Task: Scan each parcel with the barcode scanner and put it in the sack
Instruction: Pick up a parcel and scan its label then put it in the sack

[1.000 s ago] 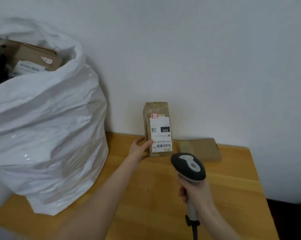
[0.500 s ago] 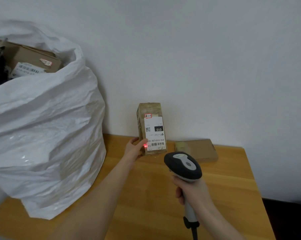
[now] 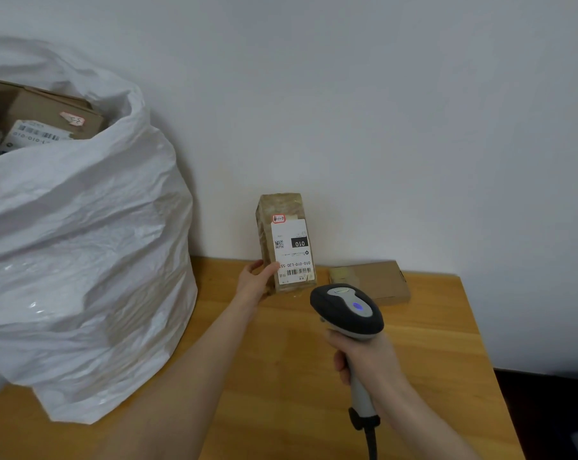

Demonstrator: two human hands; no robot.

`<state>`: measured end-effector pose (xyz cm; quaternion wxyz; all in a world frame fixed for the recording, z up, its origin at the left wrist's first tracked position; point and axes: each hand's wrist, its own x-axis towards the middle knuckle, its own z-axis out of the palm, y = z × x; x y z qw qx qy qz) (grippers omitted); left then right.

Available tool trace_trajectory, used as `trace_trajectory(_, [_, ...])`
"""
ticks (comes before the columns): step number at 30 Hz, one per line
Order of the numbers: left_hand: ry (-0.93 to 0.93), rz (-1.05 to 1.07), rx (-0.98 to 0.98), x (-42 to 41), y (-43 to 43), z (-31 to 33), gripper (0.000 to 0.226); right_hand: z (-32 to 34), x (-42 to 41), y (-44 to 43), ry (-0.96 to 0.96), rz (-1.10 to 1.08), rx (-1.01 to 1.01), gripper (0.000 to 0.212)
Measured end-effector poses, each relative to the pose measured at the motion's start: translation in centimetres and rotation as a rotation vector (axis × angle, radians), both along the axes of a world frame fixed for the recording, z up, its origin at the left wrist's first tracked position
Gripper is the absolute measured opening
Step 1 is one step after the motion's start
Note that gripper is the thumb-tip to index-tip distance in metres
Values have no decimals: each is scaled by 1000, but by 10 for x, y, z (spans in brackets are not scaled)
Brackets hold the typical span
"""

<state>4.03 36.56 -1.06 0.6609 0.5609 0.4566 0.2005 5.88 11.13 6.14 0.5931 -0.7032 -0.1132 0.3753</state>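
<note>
Parcel (image 3: pixel 286 242) stands upright on the tabletop (image 3: pixel 281 360) by the wall, right of the sack (image 3: pixel 81 244), gripped low by the left hand (image 3: pixel 256 282), while the right hand (image 3: pixel 364 356) wraps the barcode scanner (image 3: pixel 347 308), whose nose is best aimed squarely at the barcode (image 3: pixel 299 271) low on the label, parcel held steady.

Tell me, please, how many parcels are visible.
3. A tall brown parcel is held upright by the left hand; a flat brown cardboard parcel lies on the wooden table beside it; a brown cardboard box sits in the white plastic sack, which may hide more.
</note>
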Motion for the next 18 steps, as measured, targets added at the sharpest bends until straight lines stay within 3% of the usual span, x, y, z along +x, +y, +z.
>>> trace_trajectory(10, [-20,-16,6,-1,-4,19,48,8,10,2,2,-30,108,16])
trace_trajectory(18, [-87,-45,182,-13,13,119,42,70,42,68,-84,0,327,12])
